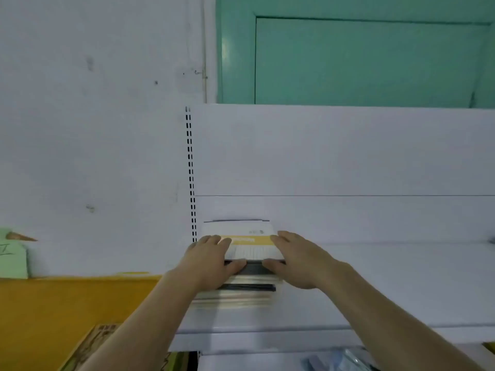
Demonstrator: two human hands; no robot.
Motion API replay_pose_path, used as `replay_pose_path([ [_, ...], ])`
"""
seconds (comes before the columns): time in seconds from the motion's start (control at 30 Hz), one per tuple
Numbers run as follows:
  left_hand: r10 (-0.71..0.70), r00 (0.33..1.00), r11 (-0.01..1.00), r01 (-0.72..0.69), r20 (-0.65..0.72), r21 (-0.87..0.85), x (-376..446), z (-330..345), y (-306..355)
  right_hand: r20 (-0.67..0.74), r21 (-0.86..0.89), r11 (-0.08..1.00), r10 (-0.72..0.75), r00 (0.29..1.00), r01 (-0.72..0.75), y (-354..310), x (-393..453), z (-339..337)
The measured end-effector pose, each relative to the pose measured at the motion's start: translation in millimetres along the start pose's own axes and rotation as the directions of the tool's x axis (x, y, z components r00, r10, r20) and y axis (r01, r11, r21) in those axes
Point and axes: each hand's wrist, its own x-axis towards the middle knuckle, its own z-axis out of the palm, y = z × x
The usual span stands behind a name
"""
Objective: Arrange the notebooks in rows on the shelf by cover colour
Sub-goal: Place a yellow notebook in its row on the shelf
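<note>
A stack of notebooks (249,277) lay flat on the white shelf (388,285), at its far left end, close against the slotted upright (190,172) that ran up the back panel. The top notebook (251,247) showed a white cover with a yellow band across it and faint ruled lines below the band; the print on it was too blurred to read. Beneath it the edges of the stack showed pale page blocks with a dark cover edge near the top and another lower down.

The left hand (211,261) lay over the stack's left side, its fingers (214,241) stretched out fairly straight across the top cover, the thumb (235,265) bent down over the front edge. The right hand (300,258) mirrored it on the right side, fingers (286,238) extended over the cover and thumb (273,265) pressed on the front edge just beside the left thumb. Both hands thus rested on the stack and held it between them, neither closed into a fist.

Left of the upright stood a pale wall (93,129), with a yellow surface (67,303) lower down and a green paper tag (12,254) at its far left. Above the back panel was a teal door (361,60). Below the shelf's front lip, something blue and blurred (337,361) showed.
</note>
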Motion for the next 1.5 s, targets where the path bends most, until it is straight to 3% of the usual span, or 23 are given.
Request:
replay_pose_path([
  [0.1, -0.007, 0.996, 0.999, 0.004, 0.094, 0.039, 12, 11, -5, 0.018, -0.049, 0.998, -0.043, 0.999, 0.043, 7, 20, 13],
  [0.23, 0.042, 0.994, 0.999, -0.042, 0.102, -0.001, 21, 17, -12, 0.049, -0.053, 0.994, -0.091, 0.995, 0.094, 9, 37, 31],
  [0.5, 0.031, 0.999, 0.998, -0.029, 0.026, -0.063, 19, 1, -16, -0.204, -0.159, 0.961, -0.257, 0.945, 0.227, 13, 31, 33],
  [0.6, 0.020, 0.976, 1.000, -0.023, -0.215, -0.011, 17, -9, -9, -0.390, -0.302, 0.938, -0.283, 0.876, 0.169, 10, 29, 28],
  [0.67, -0.048, 0.913, 0.991, -0.008, -0.404, -0.135, 15, -15, 0, -0.506, -0.356, 0.931, -0.268, 0.820, 0.084, 11, 30, 32],
  [0.73, -0.204, 0.882, 0.912, 0.015, -0.424, -0.409, 8, -21, 13, -0.602, -0.357, 0.934, -0.254, 0.757, 0.030, 10, 28, 38],
  [0.83, -0.340, 0.897, 0.663, 0.015, -0.283, -0.748, -2, -32, 39, -0.762, -0.320, 0.947, -0.271, 0.588, 0.022, -2, 21, 39],
  [0.9, -0.417, 0.870, 0.481, -0.033, -0.261, -0.876, -4, -35, 50, -0.824, -0.293, 0.956, -0.264, 0.502, 0.022, -16, 13, 39],
  [0.97, -0.478, 0.856, 0.318, -0.042, -0.199, -0.947, -2, -32, 54, -0.840, -0.273, 0.962, -0.243, 0.485, 0.008, -28, 9, 43],
  [1.07, -0.434, 0.899, 0.178, 0.021, -0.059, -0.984, 0, -19, 62, -0.820, -0.198, 0.977, -0.207, 0.533, 0.075, -40, 13, 52],
  [1.17, -0.404, 0.912, 0.041, 0.099, 0.075, -0.994, -2, -10, 60, -0.709, -0.069, 0.974, -0.201, 0.676, 0.216, -40, 15, 62],
  [1.2, -0.426, 0.903, 0.046, 0.083, 0.056, -0.995, -2, -9, 56, -0.665, -0.040, 0.969, -0.207, 0.717, 0.243, -39, 14, 66],
  [1.27, -0.500, 0.864, 0.162, 0.022, -0.063, -0.987, -1, -10, 42, -0.623, -0.021, 0.965, -0.216, 0.752, 0.261, -33, 10, 70],
  [1.37, -0.597, 0.782, 0.272, -0.016, -0.182, -0.962, -4, -19, 22, -0.600, 0.044, 0.981, -0.124, 0.791, 0.188, -19, 9, 65],
  [1.5, -0.633, 0.741, 0.302, -0.029, -0.224, -0.953, -8, -25, 2, -0.237, 0.042, 0.995, -0.073, 0.969, 0.085, 2, 9, 58],
])
